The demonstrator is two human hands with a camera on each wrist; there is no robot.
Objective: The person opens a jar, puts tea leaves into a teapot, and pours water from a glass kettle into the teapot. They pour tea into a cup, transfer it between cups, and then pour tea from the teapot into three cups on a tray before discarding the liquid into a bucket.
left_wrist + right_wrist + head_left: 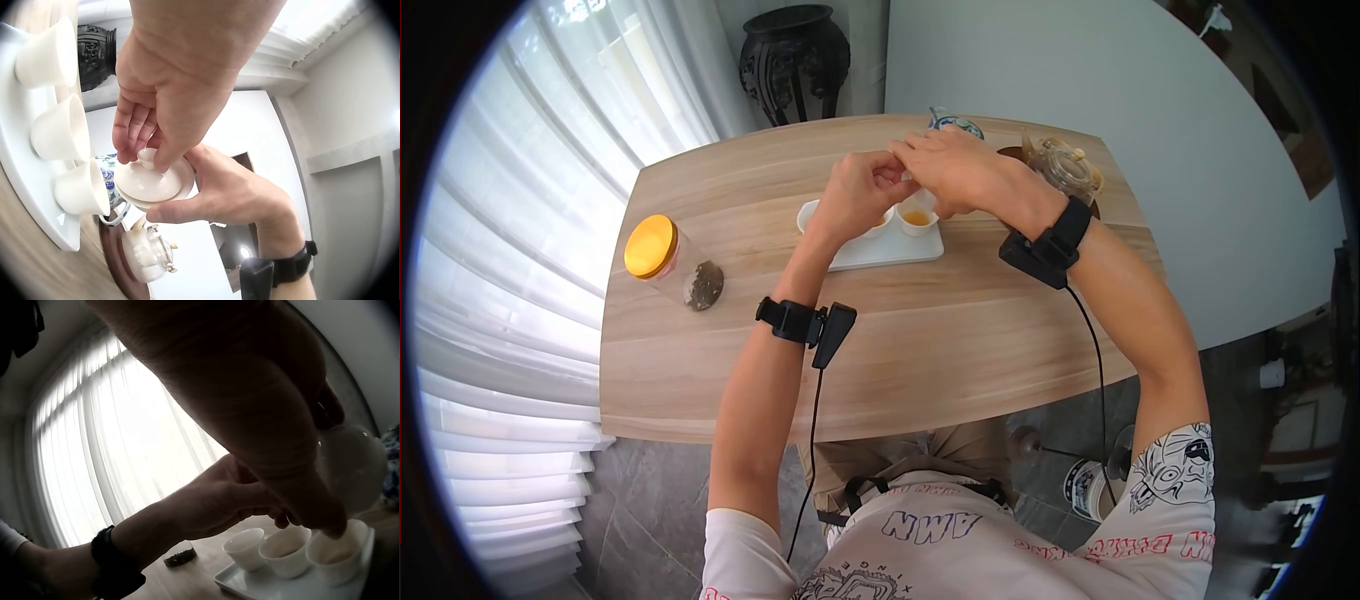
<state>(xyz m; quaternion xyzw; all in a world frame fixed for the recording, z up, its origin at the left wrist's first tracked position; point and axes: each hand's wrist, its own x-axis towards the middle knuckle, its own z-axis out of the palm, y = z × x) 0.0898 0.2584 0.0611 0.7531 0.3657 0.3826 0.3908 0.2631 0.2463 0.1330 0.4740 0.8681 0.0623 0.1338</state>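
In the left wrist view my left hand (pixel 178 94) pinches the knob of a white lid (pixel 150 181) on a white bowl. My right hand (pixel 231 190) grips that bowl by its rim, thumb on the near side. The right wrist view shows the white bowl (pixel 353 465) tilted in the right hand (pixel 269 419), above the tray. Three small white cups stand in a row on the white tray (pixel 890 255); the right-hand cup (pixel 916 220) holds amber liquid. Both hands hide part of the bowl in the head view.
A jar with a yellow lid (pixel 651 247) and a dark lump (pixel 703 286) lie at the left of the table. At the back right are a blue-and-white pot (pixel 956 125) and a glass teapot (pixel 1064 166) on a brown tray. A black carved stool (pixel 794 60) stands beyond.
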